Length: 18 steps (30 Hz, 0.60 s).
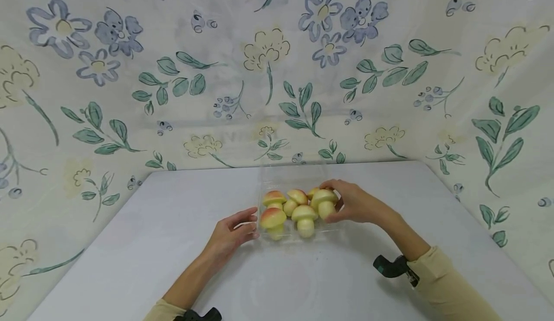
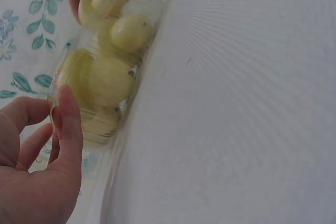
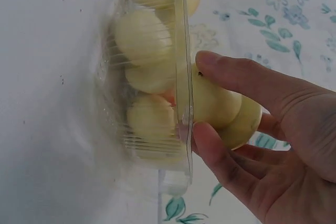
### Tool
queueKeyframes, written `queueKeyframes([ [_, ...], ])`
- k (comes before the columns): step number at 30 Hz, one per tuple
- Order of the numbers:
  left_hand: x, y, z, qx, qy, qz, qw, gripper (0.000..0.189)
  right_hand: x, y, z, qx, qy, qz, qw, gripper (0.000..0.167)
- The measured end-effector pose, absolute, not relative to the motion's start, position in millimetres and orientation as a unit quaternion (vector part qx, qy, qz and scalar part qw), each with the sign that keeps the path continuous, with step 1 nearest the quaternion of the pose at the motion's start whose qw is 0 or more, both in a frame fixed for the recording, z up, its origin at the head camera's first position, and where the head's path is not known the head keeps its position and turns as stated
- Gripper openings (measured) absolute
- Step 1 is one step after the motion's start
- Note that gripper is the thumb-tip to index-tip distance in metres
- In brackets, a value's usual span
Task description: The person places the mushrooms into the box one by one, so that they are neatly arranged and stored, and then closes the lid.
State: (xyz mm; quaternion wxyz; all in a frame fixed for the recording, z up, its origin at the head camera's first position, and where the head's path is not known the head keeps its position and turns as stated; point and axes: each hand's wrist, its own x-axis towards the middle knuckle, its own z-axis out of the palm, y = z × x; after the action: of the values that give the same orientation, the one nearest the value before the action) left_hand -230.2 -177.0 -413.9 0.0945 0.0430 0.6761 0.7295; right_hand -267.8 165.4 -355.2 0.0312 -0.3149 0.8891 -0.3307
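Observation:
Several yellow mushroom-shaped pieces, some with reddish caps, sit in a clear plastic container (image 1: 287, 239) on the table. My right hand (image 1: 357, 203) grips one pale yellow mushroom (image 1: 324, 201) by its cap and stem at the container's right end. In the right wrist view, this mushroom (image 3: 212, 100) stands above the rim, with a dark dot at its stem's end. Over at the left end, my left hand (image 1: 231, 232) holds the container's edge between thumb and fingers, as the left wrist view shows at the rim (image 2: 52, 95). A red-capped mushroom (image 1: 272, 218) lies nearest that hand.
The container stands on a white table (image 1: 173, 215), near its back edge. Behind the table hangs a cloth (image 1: 233, 71) printed with flowers and leaves. Black wrist mounts (image 1: 391, 266) sit at both sleeves.

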Motion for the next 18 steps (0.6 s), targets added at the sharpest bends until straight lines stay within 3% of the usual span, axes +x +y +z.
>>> queueKeyframes([
  [5,-230.3,-176.9,-414.5,0.045,0.676,0.730,0.092,0.052,-265.5,162.4,-355.1,-0.311,0.891,-0.326,0.047,0.071],
  [18,-230.5,-177.8,-414.4,0.047,0.679,0.727,0.095,0.052,-264.6,159.4,-356.6,-0.293,0.899,-0.320,0.062,0.053],
])
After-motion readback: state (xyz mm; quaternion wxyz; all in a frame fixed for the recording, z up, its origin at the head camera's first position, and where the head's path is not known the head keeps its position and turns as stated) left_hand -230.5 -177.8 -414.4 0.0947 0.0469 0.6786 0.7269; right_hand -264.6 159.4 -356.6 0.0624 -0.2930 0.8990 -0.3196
